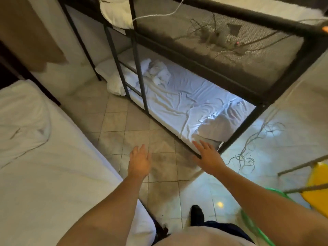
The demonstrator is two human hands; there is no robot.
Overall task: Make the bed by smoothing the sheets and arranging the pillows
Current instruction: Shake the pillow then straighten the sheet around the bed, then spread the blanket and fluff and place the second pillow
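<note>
Sheet (177, 98) on the lower bunk lies wrinkled at 1 o'clock from the person, its near end rucked back off the mattress (215, 127). Nearest is a dark-socked foot (197, 213) on the tiled floor (136, 134). Both hands are empty, fingers straight and spread. The left hand (139, 161) is over the floor at 12 o'clock. The right hand (208, 157) is at the bunk's near corner; contact cannot be confirmed. A second white bed (53, 166) stands at 9 o'clock. Loose cables (246, 157) lie at 2 o'clock. Farther along the bunk, a crumpled white bundle (156, 71) sits behind the ladder (140, 71), and a pillow (113, 84) overhangs the far end.
</note>
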